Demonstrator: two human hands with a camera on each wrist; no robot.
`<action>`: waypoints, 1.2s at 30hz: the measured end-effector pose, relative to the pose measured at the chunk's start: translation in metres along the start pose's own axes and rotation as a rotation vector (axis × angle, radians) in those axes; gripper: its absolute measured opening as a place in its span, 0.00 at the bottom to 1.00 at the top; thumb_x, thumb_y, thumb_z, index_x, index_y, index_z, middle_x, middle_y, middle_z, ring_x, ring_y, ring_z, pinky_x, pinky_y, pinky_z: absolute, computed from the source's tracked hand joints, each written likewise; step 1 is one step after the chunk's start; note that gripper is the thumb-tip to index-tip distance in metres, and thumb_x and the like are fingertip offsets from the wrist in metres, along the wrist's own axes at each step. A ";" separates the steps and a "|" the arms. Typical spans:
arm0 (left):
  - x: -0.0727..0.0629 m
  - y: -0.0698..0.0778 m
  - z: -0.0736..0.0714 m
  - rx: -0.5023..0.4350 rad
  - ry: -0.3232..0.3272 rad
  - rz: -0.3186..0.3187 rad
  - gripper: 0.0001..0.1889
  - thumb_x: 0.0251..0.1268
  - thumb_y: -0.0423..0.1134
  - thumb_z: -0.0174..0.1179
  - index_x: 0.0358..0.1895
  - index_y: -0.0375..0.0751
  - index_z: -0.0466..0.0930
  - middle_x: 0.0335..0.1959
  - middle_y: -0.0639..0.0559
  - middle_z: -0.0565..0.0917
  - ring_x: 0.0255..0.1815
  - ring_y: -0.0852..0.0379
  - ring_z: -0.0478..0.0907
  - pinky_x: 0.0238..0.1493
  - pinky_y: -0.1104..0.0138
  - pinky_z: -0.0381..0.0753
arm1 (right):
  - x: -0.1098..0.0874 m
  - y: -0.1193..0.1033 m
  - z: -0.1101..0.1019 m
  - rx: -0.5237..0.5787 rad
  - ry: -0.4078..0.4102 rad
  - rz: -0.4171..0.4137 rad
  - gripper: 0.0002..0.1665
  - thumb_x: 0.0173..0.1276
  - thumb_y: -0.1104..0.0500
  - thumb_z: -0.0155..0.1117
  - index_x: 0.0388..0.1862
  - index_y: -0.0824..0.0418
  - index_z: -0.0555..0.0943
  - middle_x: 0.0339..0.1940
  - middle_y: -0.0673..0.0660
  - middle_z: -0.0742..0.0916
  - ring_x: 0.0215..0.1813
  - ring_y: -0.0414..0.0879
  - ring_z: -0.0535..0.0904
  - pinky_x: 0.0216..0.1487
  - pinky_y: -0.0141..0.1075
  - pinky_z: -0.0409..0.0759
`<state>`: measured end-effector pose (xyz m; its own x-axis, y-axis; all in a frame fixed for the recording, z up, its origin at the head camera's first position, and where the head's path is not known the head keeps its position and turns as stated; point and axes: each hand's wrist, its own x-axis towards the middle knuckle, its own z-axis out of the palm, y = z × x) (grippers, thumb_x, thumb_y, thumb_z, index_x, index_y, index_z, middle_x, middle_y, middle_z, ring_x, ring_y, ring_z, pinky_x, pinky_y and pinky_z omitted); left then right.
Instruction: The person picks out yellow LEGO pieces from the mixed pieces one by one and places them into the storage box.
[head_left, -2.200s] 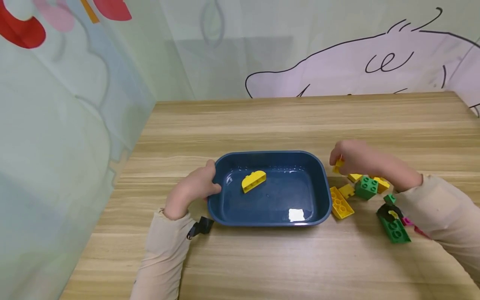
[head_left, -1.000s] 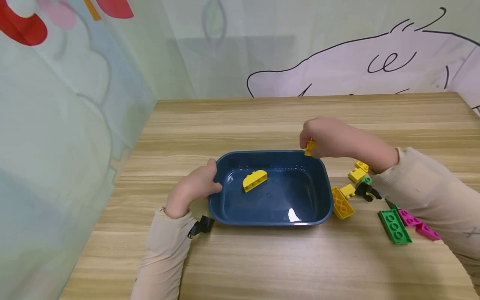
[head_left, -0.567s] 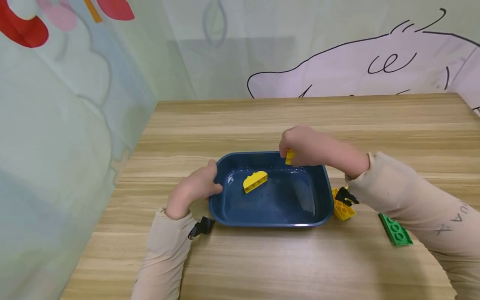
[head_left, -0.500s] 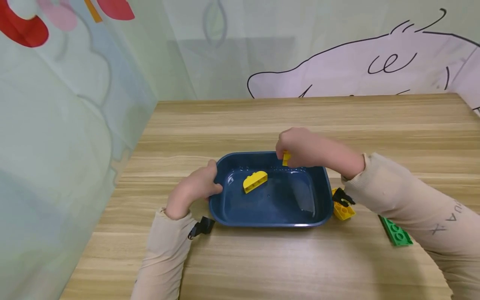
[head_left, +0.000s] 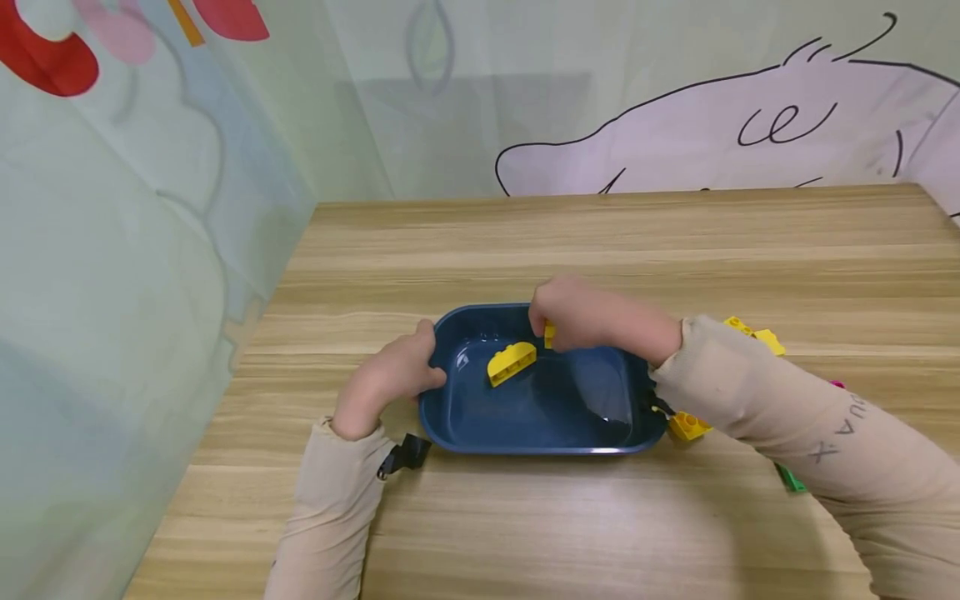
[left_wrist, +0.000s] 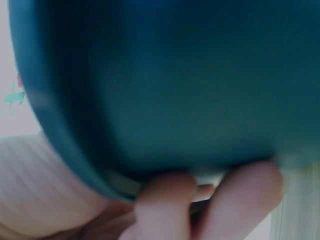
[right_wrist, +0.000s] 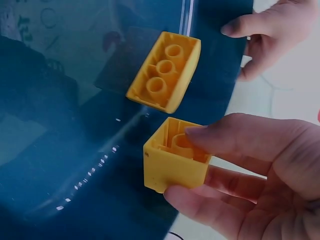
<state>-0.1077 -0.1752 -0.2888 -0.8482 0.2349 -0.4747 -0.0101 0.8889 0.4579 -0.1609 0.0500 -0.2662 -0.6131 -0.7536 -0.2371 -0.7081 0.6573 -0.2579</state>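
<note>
A dark blue tray (head_left: 525, 451) stands on the wooden table. My left hand (head_left: 392, 373) grips its left end; the left wrist view shows fingertips (left_wrist: 250, 192) against the tray's wall. Inside, toward the left, lies a yellow toy brick with a curved top (head_left: 513, 363), its hollow underside showing in the right wrist view. Over the tray's back part, my right hand (head_left: 581, 315) pinches a small yellow toy brick (right_wrist: 175, 167) between thumb and fingers. That brick is held close beside the curved one, its hollow side visible in the right wrist view.
Right of the tray lies a yellow brick (head_left: 688, 426), partly behind the right sleeve. Farther right are more yellow bricks (head_left: 768, 340) and the end of a green brick (head_left: 792, 478); the right forearm hides others. A printed wall cloth (head_left: 420, 142) rises behind the table.
My right hand has carried the small yellow brick leftward from the loose bricks, across the tray's back rim and lower over its inside. The left hand and the curved brick have stayed in place.
</note>
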 end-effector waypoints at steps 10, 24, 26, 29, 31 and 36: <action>0.000 0.001 -0.001 0.001 0.009 0.000 0.35 0.62 0.30 0.53 0.66 0.18 0.44 0.42 0.31 0.77 0.21 0.52 0.77 0.28 0.66 0.75 | 0.007 0.002 0.005 0.028 -0.052 -0.044 0.11 0.51 0.71 0.69 0.36 0.66 0.85 0.40 0.58 0.85 0.38 0.50 0.78 0.41 0.38 0.79; 0.001 -0.001 0.000 0.000 0.011 0.021 0.34 0.62 0.29 0.53 0.65 0.17 0.45 0.39 0.33 0.78 0.20 0.52 0.76 0.27 0.66 0.75 | 0.015 0.002 0.017 0.001 -0.132 -0.095 0.08 0.52 0.68 0.70 0.34 0.65 0.86 0.34 0.56 0.85 0.30 0.46 0.76 0.33 0.32 0.77; 0.001 -0.001 0.000 0.000 0.012 0.016 0.34 0.62 0.30 0.53 0.65 0.18 0.46 0.40 0.32 0.78 0.20 0.52 0.77 0.27 0.66 0.75 | 0.017 0.003 0.020 0.017 -0.129 -0.106 0.08 0.51 0.69 0.70 0.33 0.65 0.86 0.34 0.56 0.85 0.30 0.46 0.75 0.33 0.32 0.77; 0.001 -0.001 0.000 -0.002 0.013 0.005 0.34 0.62 0.30 0.53 0.65 0.18 0.45 0.41 0.32 0.78 0.21 0.52 0.77 0.27 0.66 0.75 | 0.019 0.003 0.022 0.030 -0.116 -0.130 0.07 0.50 0.70 0.70 0.31 0.66 0.85 0.33 0.56 0.85 0.29 0.47 0.75 0.33 0.32 0.77; 0.001 -0.001 0.000 -0.002 0.011 0.002 0.35 0.62 0.30 0.53 0.65 0.18 0.45 0.40 0.32 0.78 0.21 0.52 0.77 0.27 0.66 0.75 | 0.020 0.003 0.024 0.034 -0.110 -0.136 0.07 0.50 0.70 0.70 0.31 0.66 0.85 0.32 0.56 0.84 0.30 0.47 0.75 0.33 0.32 0.77; 0.001 -0.001 0.000 0.001 0.003 -0.006 0.37 0.63 0.30 0.53 0.67 0.18 0.40 0.44 0.31 0.77 0.21 0.53 0.76 0.27 0.66 0.75 | 0.021 0.001 0.027 0.046 -0.114 -0.116 0.09 0.50 0.71 0.70 0.32 0.66 0.85 0.33 0.56 0.84 0.32 0.47 0.74 0.36 0.34 0.77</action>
<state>-0.1085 -0.1760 -0.2900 -0.8498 0.2283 -0.4750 -0.0148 0.8906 0.4545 -0.1648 0.0348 -0.2968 -0.4823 -0.8202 -0.3076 -0.7535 0.5676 -0.3318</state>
